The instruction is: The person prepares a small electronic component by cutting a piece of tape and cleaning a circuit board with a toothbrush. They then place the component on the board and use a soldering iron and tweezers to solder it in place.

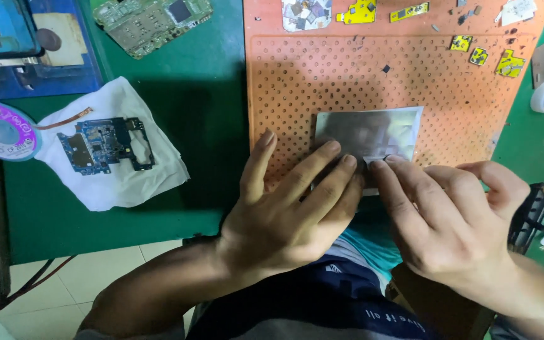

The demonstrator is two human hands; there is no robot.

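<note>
Fingers [322, 165] of the left hand [284, 214] lie flat and slightly spread, pressing the near edge of a silvery foil sheet [373, 129] on the orange perforated mat [297, 82], thumb stretched out to the side. The right hand [454, 220] reaches in palm down, its fingers together with tips on the sheet's lower edge, touching the left fingertips. On the green counter [209, 113] to the left, a blue circuit board [105, 145] rests on a white cloth [121, 182].
</note>
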